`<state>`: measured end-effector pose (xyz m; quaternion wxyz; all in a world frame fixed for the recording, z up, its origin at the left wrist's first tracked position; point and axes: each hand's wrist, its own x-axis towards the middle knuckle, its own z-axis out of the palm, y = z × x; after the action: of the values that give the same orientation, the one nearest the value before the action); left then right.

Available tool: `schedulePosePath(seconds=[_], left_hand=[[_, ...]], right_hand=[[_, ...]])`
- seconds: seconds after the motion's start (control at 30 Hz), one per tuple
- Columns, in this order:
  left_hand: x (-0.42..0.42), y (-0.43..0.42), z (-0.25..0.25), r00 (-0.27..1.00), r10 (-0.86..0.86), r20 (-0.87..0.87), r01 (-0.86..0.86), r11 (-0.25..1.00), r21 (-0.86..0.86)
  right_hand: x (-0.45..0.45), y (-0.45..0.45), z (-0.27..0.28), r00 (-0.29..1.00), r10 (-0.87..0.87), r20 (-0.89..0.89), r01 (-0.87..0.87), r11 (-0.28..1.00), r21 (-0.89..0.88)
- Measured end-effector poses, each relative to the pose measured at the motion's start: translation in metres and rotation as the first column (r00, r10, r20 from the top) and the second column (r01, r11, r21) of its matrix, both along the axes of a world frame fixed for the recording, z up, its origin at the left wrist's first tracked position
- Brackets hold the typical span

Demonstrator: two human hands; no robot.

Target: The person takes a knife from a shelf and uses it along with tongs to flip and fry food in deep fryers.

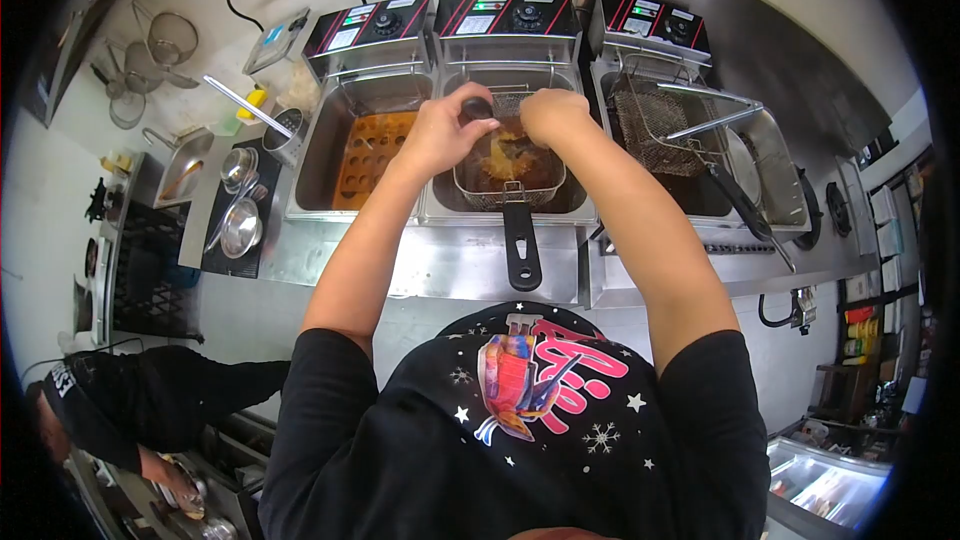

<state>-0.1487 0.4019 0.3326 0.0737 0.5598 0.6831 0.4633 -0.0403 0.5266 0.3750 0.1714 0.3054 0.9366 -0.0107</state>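
Over the middle fryer, my left hand (pixel 447 130) is closed around a dark handle (pixel 477 110); what the handle leads to is hard to make out. My right hand (pixel 553 117) is bent inward at the right side of the same fryer, its fingertips hidden from view. Between and below the hands, yellowish food (pixel 507 160) lies in bubbling oil within a wire basket (pixel 485 199). The basket's black handle (pixel 521 245) points toward me over the front edge.
The left fryer (pixel 305 202) holds oil above a perforated plate. At the right fryer are a raised wire basket (pixel 650 120) and metal tongs (pixel 715 120). Metal bowls (pixel 240 228) and a steel canister (pixel 287 137) stand left. A co-worker (pixel 130 405) is at the lower left.
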Motion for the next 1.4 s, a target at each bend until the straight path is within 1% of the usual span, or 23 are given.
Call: schedulePosePath(seconds=[0.1, 0.2, 0.3, 0.33, 0.43, 0.57, 0.6, 0.63, 0.7, 0.8, 0.9, 0.93, 1.03, 1.13, 1.17, 1.23, 1.33, 1.37, 1.4], left_hand=[[0.005, -0.007, 0.015, 0.999, 0.039, 0.032, -0.037, 0.996, -0.077], [0.008, -0.016, 0.031, 0.997, 0.038, 0.075, -0.04, 0.999, 0.028], [0.012, -0.019, 0.035, 0.99, 0.004, 0.141, -0.006, 1.0, 0.011], [0.011, -0.017, 0.03, 0.99, -0.024, 0.14, 0.025, 1.0, -0.006], [0.008, -0.009, 0.009, 0.996, -0.009, 0.089, 0.003, 0.998, 0.065], [0.013, -0.007, -0.002, 0.997, -0.015, 0.073, 0.018, 0.999, -0.041], [0.015, -0.007, -0.002, 0.998, -0.052, 0.044, 0.052, 0.998, 0.021], [0.016, -0.008, 0.0, 0.998, -0.04, 0.043, 0.04, 0.999, -0.008], [0.018, -0.01, 0.009, 0.999, -0.017, 0.041, 0.02, 0.998, -0.065], [0.019, -0.014, 0.023, 0.997, -0.03, 0.065, 0.026, 0.998, 0.061], [0.028, -0.014, 0.031, 0.988, -0.088, 0.125, 0.073, 0.99, 0.123], [0.032, -0.015, 0.033, 0.984, -0.093, 0.152, 0.088, 0.995, 0.044], [0.03, -0.008, 0.01, 0.99, -0.106, 0.098, 0.102, 0.994, 0.044], [0.03, -0.004, -0.002, 0.992, -0.098, 0.086, 0.096, 0.995, 0.027], [0.03, -0.004, -0.005, 0.992, -0.092, 0.087, 0.09, 0.996, 0.026], [0.029, -0.003, -0.009, 0.994, -0.095, 0.063, 0.093, 0.995, 0.034], [0.03, -0.008, -0.003, 0.996, -0.083, 0.02, 0.083, 0.996, 0.013], [0.031, -0.009, -0.001, 0.997, -0.079, 0.007, 0.079, 0.997, 0.002], [0.032, -0.01, -0.001, 0.995, -0.087, 0.038, 0.086, 0.996, 0.02]], right_hand=[[-0.01, 0.005, -0.004, 0.999, -0.043, 0.009, 0.043, 0.999, -0.013], [-0.012, 0.008, -0.006, 0.998, -0.061, 0.008, 0.061, 0.998, -0.02], [-0.012, 0.007, -0.004, 0.998, -0.053, 0.02, 0.054, 0.998, -0.028], [-0.012, 0.006, -0.004, 0.999, -0.047, 0.024, 0.048, 0.998, -0.03], [-0.015, 0.013, -0.012, 0.998, 0.038, 0.051, -0.037, 0.999, -0.022], [-0.017, 0.014, -0.015, 0.997, 0.059, 0.05, -0.058, 0.998, -0.029], [-0.015, 0.013, -0.015, 0.997, 0.064, 0.031, -0.063, 0.998, -0.032], [-0.014, 0.012, -0.014, 0.998, 0.067, 0.014, -0.067, 0.997, -0.035], [-0.015, 0.014, -0.016, 0.998, 0.063, 0.029, -0.062, 0.998, -0.03], [-0.016, 0.019, -0.019, 0.999, 0.045, 0.024, -0.045, 0.998, -0.037], [-0.018, 0.022, -0.019, 0.998, 0.037, 0.051, -0.033, 0.997, -0.074], [-0.018, 0.022, -0.017, 0.997, 0.035, 0.066, -0.029, 0.996, -0.087], [-0.015, 0.015, -0.018, 0.997, -0.05, -0.055, 0.048, 0.998, -0.045], [-0.012, 0.014, -0.014, 0.998, -0.055, -0.032, 0.053, 0.996, -0.072], [-0.008, 0.013, -0.012, 0.999, -0.022, -0.033, 0.02, 0.998, -0.061], [0.004, 0.005, 0.009, 0.998, 0.047, -0.038, -0.049, 0.998, -0.034], [0.007, 0.01, 0.018, 0.995, 0.094, -0.046, -0.09, 0.993, 0.08], [0.006, 0.012, 0.022, 0.993, 0.119, -0.026, -0.117, 0.991, 0.07], [0.005, 0.014, 0.027, 0.99, 0.143, -0.005, -0.143, 0.988, 0.06]])
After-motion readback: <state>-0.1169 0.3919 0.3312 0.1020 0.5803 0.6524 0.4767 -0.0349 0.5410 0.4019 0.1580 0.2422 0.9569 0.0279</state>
